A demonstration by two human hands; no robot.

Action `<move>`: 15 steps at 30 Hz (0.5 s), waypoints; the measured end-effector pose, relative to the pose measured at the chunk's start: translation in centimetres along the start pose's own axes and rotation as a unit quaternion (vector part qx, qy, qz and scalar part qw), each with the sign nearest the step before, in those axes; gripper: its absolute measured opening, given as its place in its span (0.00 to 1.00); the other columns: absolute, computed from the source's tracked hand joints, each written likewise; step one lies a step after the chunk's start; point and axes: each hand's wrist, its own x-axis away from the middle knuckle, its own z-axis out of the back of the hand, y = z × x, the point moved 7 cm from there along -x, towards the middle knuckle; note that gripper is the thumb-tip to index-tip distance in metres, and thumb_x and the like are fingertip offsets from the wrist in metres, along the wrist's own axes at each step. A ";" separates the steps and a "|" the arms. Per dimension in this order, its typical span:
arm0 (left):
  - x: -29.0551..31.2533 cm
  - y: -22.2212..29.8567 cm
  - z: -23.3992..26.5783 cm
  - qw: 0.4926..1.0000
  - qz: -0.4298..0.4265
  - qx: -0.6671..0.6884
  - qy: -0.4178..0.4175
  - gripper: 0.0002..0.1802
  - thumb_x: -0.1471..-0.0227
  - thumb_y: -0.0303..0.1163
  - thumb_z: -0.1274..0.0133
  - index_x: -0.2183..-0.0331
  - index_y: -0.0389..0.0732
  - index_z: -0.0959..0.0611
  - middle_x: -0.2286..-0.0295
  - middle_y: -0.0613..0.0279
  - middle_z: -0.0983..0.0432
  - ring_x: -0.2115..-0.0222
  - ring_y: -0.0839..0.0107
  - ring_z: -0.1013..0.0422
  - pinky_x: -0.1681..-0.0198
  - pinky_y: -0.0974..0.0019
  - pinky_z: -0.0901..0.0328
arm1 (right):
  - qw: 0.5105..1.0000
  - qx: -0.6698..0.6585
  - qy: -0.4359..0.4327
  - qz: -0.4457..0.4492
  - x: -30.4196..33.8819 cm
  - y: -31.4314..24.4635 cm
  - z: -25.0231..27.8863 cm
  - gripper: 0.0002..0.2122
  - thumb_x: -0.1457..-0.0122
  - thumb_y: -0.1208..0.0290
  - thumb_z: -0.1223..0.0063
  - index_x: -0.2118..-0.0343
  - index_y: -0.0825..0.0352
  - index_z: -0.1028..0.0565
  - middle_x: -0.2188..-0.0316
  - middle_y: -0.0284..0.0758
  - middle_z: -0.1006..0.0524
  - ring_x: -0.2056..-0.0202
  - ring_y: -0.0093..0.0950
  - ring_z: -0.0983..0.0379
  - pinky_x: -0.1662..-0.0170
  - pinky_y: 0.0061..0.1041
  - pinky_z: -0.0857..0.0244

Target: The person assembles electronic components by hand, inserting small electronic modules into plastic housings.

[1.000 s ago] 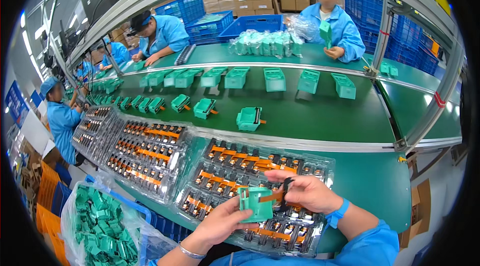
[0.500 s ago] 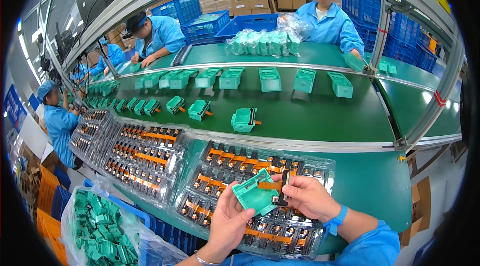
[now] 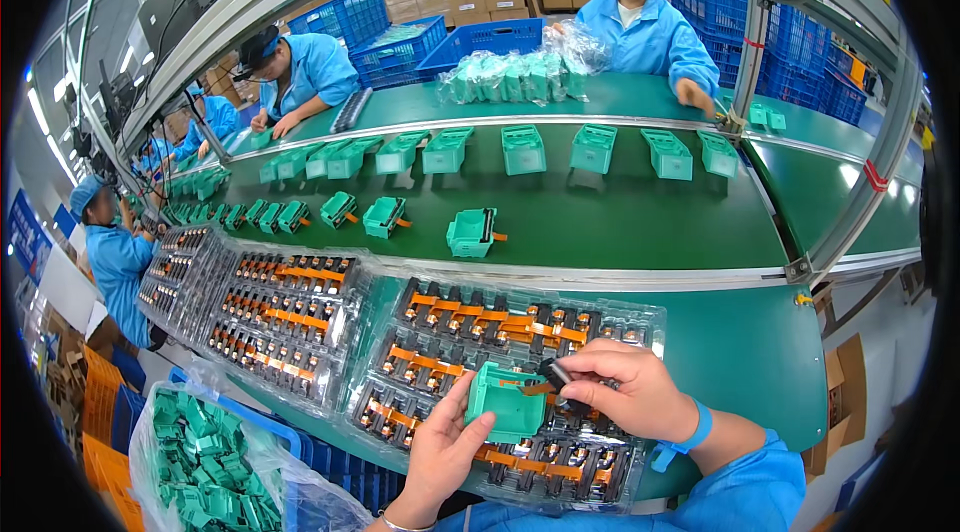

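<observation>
My left hand (image 3: 448, 437) grips a green plastic housing (image 3: 512, 414) by its left side, the hollow facing up toward me. At the housing's upper right edge, my right hand (image 3: 625, 387) pinches a small black part (image 3: 553, 373) with an orange flat cable. The cable end reaches over the housing's opening; whether the part touches the rim I cannot tell. Beneath both hands lies a clear plastic tray (image 3: 420, 317) with rows of the same black parts and orange cables.
Left of it are more filled trays (image 3: 280, 317). A bag of green pieces (image 3: 205, 462) sits in a blue crate at lower left. Ahead, a green conveyor belt (image 3: 640, 227) carries spaced housings (image 3: 472, 232). Co-workers (image 3: 640, 22) stand across, and a metal post (image 3: 865, 172) rises at right.
The housing has turned more upright, its hollow showing more fully. My right hand has tilted the black part at its edge. Across the belt, a co-worker has let go of a green housing.
</observation>
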 end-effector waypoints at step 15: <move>0.6 -0.3 -1.8 0.998 0.031 -0.036 -0.047 0.31 0.48 0.21 0.49 0.45 0.27 0.42 0.50 0.48 0.37 0.53 0.70 0.35 0.51 0.69 0.36 | 0.991 0.119 -0.060 -0.003 0.2 1.1 -0.9 0.10 0.51 0.75 0.42 0.65 0.68 0.24 0.76 0.34 0.27 0.76 0.29 0.29 0.73 0.25 0.35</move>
